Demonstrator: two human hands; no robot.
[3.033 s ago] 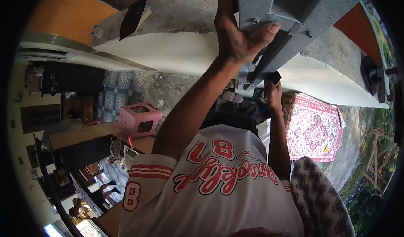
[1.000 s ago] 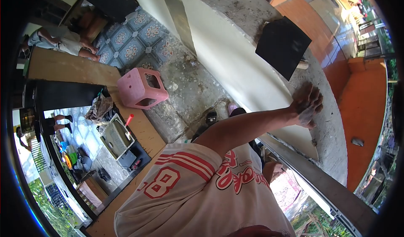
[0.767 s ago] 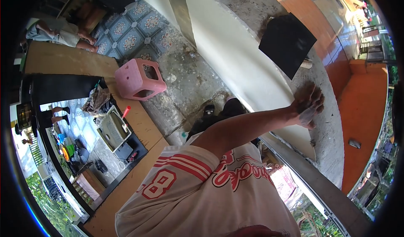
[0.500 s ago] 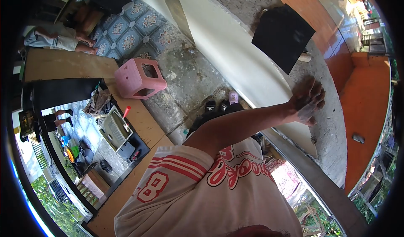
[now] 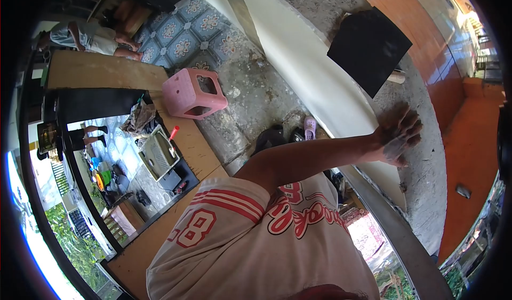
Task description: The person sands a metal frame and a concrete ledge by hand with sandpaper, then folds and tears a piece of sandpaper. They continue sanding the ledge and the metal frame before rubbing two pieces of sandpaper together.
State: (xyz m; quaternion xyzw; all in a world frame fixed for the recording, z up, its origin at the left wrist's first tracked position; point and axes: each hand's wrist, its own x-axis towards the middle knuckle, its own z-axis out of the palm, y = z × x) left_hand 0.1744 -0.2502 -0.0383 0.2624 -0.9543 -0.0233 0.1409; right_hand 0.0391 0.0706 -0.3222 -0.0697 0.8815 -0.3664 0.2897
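Observation:
My left hand [image 5: 401,138] reaches across my body to the right, over a curved concrete ledge [image 5: 421,193]. Its fingers are spread and bent a little, with nothing held in them. A grey, dusty smear shows on the hand. Just beyond it, a flat black square sheet [image 5: 369,52] lies on the ledge, and a small pale block [image 5: 397,76] pokes out from under its edge. My right hand is out of view.
A pink plastic stool [image 5: 192,93] stands on the rough floor to the left. A tray [image 5: 160,153] with a red-handled tool [image 5: 174,133] rests by a brown counter [image 5: 197,151]. Another person [image 5: 96,38] is at the far left. An orange surface [image 5: 469,140] lies beyond the ledge.
The view has shifted slightly, so the stool, tray and black sheet appear farther right. My left hand stays spread over the ledge.

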